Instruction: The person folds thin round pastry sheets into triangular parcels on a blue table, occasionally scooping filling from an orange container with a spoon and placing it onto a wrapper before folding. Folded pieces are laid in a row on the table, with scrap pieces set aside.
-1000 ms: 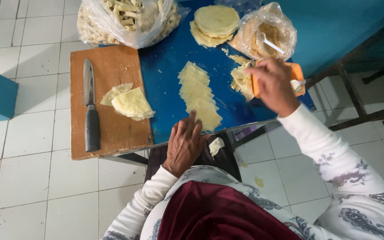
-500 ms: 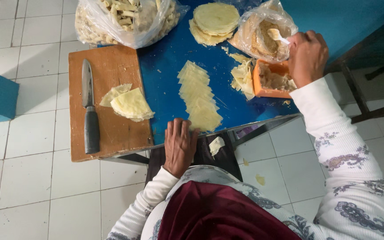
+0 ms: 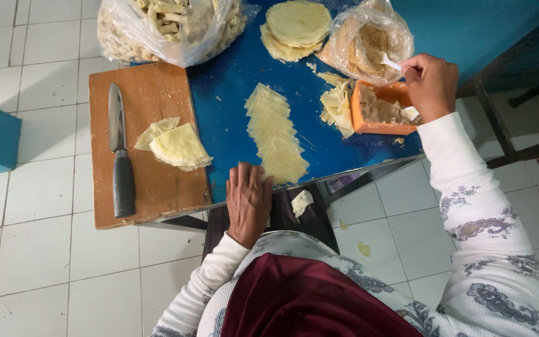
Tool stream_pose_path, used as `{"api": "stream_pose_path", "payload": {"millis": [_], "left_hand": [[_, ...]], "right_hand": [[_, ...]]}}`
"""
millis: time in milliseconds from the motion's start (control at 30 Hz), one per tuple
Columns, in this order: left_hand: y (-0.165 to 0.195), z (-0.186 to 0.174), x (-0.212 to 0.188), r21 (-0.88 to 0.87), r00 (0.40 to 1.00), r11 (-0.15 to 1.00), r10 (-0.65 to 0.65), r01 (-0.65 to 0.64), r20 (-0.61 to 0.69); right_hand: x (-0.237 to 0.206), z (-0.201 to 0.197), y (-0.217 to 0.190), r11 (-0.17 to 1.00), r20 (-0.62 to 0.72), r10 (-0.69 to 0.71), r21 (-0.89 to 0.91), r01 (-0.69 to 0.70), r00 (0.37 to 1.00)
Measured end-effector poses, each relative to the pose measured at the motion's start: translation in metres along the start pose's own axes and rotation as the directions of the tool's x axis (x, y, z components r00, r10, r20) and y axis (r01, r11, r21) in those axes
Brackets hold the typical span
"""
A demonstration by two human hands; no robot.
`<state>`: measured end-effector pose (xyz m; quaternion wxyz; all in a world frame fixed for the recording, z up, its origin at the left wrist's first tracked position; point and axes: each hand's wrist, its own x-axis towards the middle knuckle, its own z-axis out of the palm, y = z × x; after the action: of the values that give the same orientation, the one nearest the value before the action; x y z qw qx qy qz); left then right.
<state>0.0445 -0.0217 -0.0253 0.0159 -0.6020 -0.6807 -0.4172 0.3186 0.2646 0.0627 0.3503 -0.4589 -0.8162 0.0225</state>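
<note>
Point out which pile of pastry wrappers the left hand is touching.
The overlapping row of wrappers down the blue table's middle; the left hand rests at its near end. The other piles lie apart from it.

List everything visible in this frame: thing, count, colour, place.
table: one, blue, centre
cutting board: one, brown wood, table's left side
knife: one, dark handle, on the board
cut wrappers: small pile, pale yellow, on the board
wrapper row: overlapping line, pale yellow, mid-table
round wrappers: one stack, pale yellow, far edge
orange tub: one, holds filling, table's right side
plastic bags: two, clear, far edge
floor tiles: white
left hand: flat at the table's near edge
right hand: holds a white spoon over the tub
</note>
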Motion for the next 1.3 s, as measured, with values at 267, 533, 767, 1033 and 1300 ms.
{"api": "stream_pose_path", "payload": {"millis": [267, 533, 767, 1033, 1300], "left_hand": [[0.003, 0.001, 0.002, 0.01, 1.0, 1.0, 0.012, -0.012, 0.002], [0.001, 0.007, 0.003, -0.01, 0.999, 0.999, 0.052, -0.052, -0.012], [0.0, 0.007, 0.004, -0.101, 0.997, 0.992, 0.07, -0.073, -0.037], [-0.003, 0.009, -0.001, -0.262, 0.998, 0.964, 0.035, -0.046, -0.044], [-0.005, 0.009, 0.001, -0.361, 0.996, 0.929, -0.085, 0.083, 0.009]], "right_hand": [[0.003, -0.004, -0.012, 0.997, -0.009, 0.046, 0.067, -0.046, 0.999], [0.0, -0.004, -0.003, 0.999, -0.052, 0.012, 0.05, -0.01, 0.999], [0.0, -0.001, -0.004, 0.992, -0.04, 0.024, 0.128, -0.019, 0.999], [0.001, -0.001, -0.01, 0.996, 0.011, 0.045, 0.076, -0.045, 0.999], [-0.011, -0.022, -0.004, 0.947, 0.036, 0.066, 0.312, -0.074, 0.997]]}}
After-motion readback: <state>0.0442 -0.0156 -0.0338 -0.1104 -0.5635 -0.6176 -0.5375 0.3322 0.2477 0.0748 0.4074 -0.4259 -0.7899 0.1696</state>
